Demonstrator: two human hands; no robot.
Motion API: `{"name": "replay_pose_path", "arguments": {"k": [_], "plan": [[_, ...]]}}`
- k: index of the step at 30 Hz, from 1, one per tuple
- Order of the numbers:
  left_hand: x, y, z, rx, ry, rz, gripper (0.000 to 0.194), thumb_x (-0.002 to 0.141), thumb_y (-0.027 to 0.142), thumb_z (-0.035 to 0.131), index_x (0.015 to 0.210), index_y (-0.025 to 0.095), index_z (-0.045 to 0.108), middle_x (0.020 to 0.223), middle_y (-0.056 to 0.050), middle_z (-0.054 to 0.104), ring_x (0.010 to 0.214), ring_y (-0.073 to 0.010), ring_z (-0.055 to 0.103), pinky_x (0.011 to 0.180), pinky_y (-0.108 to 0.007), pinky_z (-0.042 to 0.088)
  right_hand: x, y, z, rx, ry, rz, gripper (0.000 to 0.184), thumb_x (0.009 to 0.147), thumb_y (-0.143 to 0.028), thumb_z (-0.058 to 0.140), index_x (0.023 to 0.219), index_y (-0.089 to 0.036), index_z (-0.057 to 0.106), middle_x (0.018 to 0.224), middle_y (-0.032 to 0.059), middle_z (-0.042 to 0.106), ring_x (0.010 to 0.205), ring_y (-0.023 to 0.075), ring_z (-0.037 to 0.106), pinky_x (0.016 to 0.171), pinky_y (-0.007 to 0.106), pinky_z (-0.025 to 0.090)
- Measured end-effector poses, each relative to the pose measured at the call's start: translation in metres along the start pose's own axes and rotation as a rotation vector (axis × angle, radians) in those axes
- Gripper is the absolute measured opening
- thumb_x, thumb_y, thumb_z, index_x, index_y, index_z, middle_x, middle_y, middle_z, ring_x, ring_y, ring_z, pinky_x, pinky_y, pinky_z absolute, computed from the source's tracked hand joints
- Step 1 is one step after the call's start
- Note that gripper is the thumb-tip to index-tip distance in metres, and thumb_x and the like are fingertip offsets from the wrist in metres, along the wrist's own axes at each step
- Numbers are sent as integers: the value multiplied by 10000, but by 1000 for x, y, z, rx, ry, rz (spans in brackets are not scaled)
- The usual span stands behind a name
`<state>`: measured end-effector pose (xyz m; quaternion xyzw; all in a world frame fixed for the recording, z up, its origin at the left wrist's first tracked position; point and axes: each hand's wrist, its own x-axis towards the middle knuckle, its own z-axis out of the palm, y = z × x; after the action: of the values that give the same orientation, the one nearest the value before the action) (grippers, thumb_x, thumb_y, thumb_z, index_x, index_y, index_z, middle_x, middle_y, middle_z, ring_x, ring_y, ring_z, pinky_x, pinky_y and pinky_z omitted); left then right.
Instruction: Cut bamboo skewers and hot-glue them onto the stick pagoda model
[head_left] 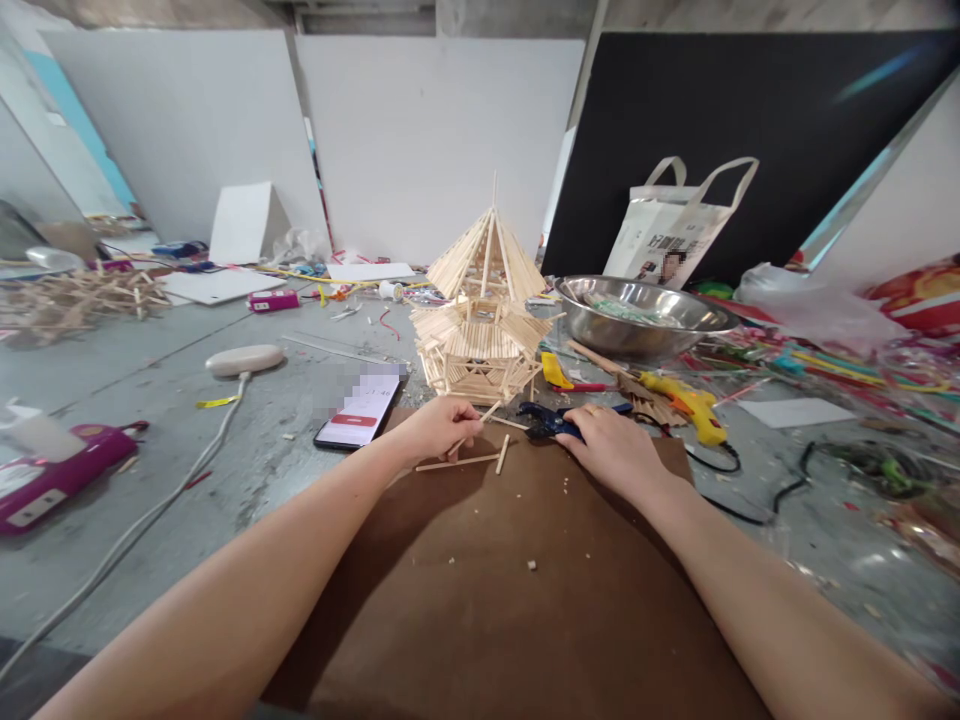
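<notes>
My left hand point(439, 425) is closed in a pinch on a thin wooden stick point(480, 417) just in front of the stick-built pavilion model point(484, 315). Two more loose sticks point(461, 462) lie on the brown board point(495, 580) under my hands. My right hand point(611, 448) rests on the board with its fingers wrapped over the blue-handled cutting pliers point(547, 420), whose jaws point left toward the stick. The model stands at the board's far edge, close to both hands.
A phone point(360, 412) lies left of the model. A steel bowl point(641, 315), a yellow glue gun point(686, 400) and its black cord sit to the right. A pink tool point(52, 475), a white cable and a pile of sticks point(75, 295) lie left. A tote bag point(675, 235) stands behind.
</notes>
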<state>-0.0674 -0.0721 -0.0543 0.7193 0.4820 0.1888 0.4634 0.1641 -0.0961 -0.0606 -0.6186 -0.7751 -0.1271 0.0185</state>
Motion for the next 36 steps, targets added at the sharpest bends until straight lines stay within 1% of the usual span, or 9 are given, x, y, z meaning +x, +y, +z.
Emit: {"name": "replay_pose_path", "arguments": {"k": [9,12,14,16,23,26,30,34,36], "plan": [[-3,2,1,-100,28,79,87,742,222,459,700,152,428,538,56,489,382,-37,441,406,-173,355,-4,0,-9,-91,-163,100,309,658,-186,477,960,-148,530,932,127,606,863,262,564,630,331,398],[-9,5,0,-189,-176,75,116,750,263,474,740,159,425,531,57,505,389,-47,466,404,-171,353,-4,-1,-10,-101,-167,125,286,657,-157,462,933,-133,533,855,137,623,803,259,584,627,338,392],[-13,7,0,-226,-405,43,148,747,293,493,749,160,428,552,45,532,420,-61,506,411,-172,364,-3,-1,-10,-111,-147,135,285,663,-143,457,937,-124,532,858,151,623,808,261,581,649,344,387],[-14,7,4,-239,-523,31,151,746,287,504,733,154,433,605,26,560,464,-64,535,438,-172,383,-2,-1,-10,-121,-112,139,290,675,-144,449,953,-116,527,870,162,619,829,269,571,670,350,382],[-8,3,20,-217,-487,92,152,769,300,473,763,153,435,537,34,536,436,-62,507,462,-180,404,0,1,-9,-91,179,156,376,701,-167,440,1066,-91,482,894,151,604,866,278,533,725,364,374],[-6,0,22,-159,-382,87,148,771,301,457,757,156,432,516,37,517,430,-71,504,442,-178,397,-3,2,-9,5,341,164,514,681,-155,456,1182,-69,379,1008,163,563,926,280,511,782,370,369],[-3,-2,27,-54,-102,89,129,791,290,401,771,165,422,481,41,483,431,-87,500,440,-191,393,-6,-1,-13,239,476,123,583,696,-162,438,1251,-98,272,1098,158,507,989,264,482,835,366,366],[-5,2,31,70,224,203,123,815,264,343,837,169,419,564,18,506,510,-104,504,511,-229,401,-9,-7,-19,641,556,19,563,693,-160,439,1234,-156,283,1001,108,530,849,206,521,758,335,415],[-7,5,32,160,412,296,136,823,270,341,841,167,428,682,-16,535,606,-118,508,587,-256,403,-12,-11,-23,887,534,-15,485,677,-172,473,1152,-191,378,896,60,541,720,169,521,673,311,432]]}}
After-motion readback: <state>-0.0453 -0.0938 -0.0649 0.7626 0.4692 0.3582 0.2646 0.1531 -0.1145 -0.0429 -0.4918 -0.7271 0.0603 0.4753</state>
